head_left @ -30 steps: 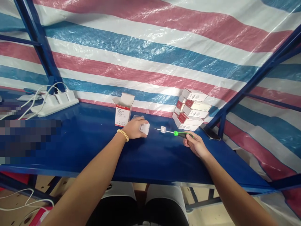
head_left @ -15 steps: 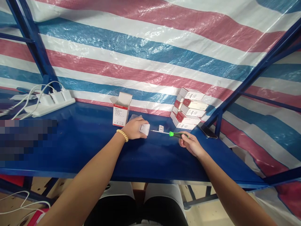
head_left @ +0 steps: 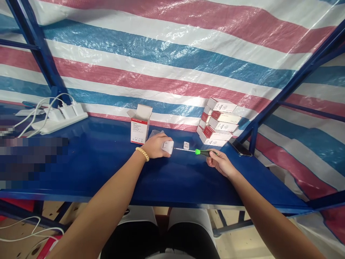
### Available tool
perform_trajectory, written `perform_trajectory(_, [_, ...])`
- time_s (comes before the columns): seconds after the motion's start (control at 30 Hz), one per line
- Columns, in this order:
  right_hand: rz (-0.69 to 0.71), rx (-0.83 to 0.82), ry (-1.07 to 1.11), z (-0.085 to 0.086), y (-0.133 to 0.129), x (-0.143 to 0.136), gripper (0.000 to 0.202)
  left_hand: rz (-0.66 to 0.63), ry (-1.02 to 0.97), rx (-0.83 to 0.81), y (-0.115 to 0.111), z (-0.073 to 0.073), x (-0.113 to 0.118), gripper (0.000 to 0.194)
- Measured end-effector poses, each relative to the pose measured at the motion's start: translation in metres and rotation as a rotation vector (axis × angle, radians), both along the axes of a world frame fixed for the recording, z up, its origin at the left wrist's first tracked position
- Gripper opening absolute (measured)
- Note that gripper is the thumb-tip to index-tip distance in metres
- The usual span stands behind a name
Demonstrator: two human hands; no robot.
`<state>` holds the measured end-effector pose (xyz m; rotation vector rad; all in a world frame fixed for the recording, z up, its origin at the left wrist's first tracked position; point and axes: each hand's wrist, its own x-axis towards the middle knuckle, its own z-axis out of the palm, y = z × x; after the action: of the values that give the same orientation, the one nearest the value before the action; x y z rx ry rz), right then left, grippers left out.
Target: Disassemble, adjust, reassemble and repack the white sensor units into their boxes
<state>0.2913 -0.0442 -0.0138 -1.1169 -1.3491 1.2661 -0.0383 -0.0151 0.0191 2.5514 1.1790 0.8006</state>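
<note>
My left hand (head_left: 155,145) is closed around a small white detector (head_left: 168,147), one end of which faces right. A screwdriver (head_left: 202,152) with a green and black handle is gripped in my right hand (head_left: 220,162). Its thin metal shaft points left, and the tip meets or nearly meets the end of the detector; I cannot tell if it touches. Just behind the shaft lies a small white square piece (head_left: 186,145) on the blue table. An upright white and red detector box (head_left: 139,127) with raised flaps stands behind my left hand. Clear plastic (head_left: 156,133) shows beside it.
Several white and red boxes (head_left: 218,124) are stacked at the back right, with a dark phone (head_left: 241,148) beside them. A white power strip (head_left: 60,121) with plugs and cables sits at the left of the blue table (head_left: 102,169). A striped sheet (head_left: 161,72) hangs behind, between blue frame posts.
The view has shifted slightly. Both hands keep their grip on the detector and the screwdriver, and the shaft stays lined up with the detector's end.
</note>
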Motion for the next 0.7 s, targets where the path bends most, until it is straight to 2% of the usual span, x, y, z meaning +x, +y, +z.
perform_trajectory(0.53, [-0.054, -0.008, 0.013, -0.0012, 0.0024, -0.0028, 0.044, -0.027, -0.152, 0.037, 0.0021, -0.0040, -0.0006, 0.064])
perform_trajectory(0.7, [-0.090, 0.078, -0.042, -0.0031, 0.0026, -0.0018, 0.042, 0.019, -0.043, 0.167, 0.0025, -0.0049, 0.0003, 0.062])
